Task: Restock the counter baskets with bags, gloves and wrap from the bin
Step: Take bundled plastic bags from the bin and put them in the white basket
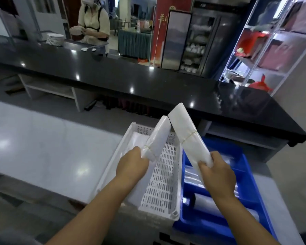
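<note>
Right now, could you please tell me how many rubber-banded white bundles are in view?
2. The left hand grips the left bundle above the white basket; the right hand grips the right bundle above the blue bin. More may lie hidden in the basket.

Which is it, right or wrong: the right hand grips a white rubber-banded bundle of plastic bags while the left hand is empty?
Wrong: the head view shows the left hand gripping a smaller white rubber-banded bundle too. The right hand grips the larger white bundle.

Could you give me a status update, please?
Left hand grips a banded bag bundle, right hand a longer bundle. Held up over white basket and blue bin. Nothing blocking.
</note>
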